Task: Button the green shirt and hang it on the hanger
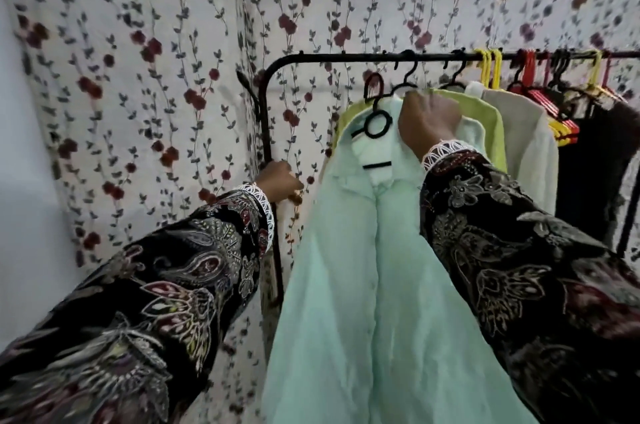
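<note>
Flowered cloth [138,77] covers the wall behind a black clothes rail [346,57], whose bar runs from the bend at about eleven o'clock off to the right edge. Below the bend, the rail's upright post [265,132] drops toward the floor.

Seemingly buttoned down its front, the green shirt [363,285] already sits on a black hanger [375,112], so I would judge the buttoning done and the hanging as the step in hand. The hanger's hook stands just under the bar, at about twelve o'clock from the shirt's collar, and does not look caught on it yet. The right hand [427,122] is curled round the shirt's shoulder and the hanger beneath, carrying it. The left hand [278,181], at nine o'clock from the collar, grips the post, I think to steady the rail.

What comes next, by my reckoning, is a short lift so the hook clears the bar and drops over it.

Room is tight on the right: a yellow-green garment [485,112] hangs just beside the shirt, with pale and dark clothes and red and yellow hangers [561,125] crowding beyond it toward two o'clock. The free stretch of bar lies toward eleven o'clock, between the bend and the first black hooks. The bend itself is the edge to mind.
</note>
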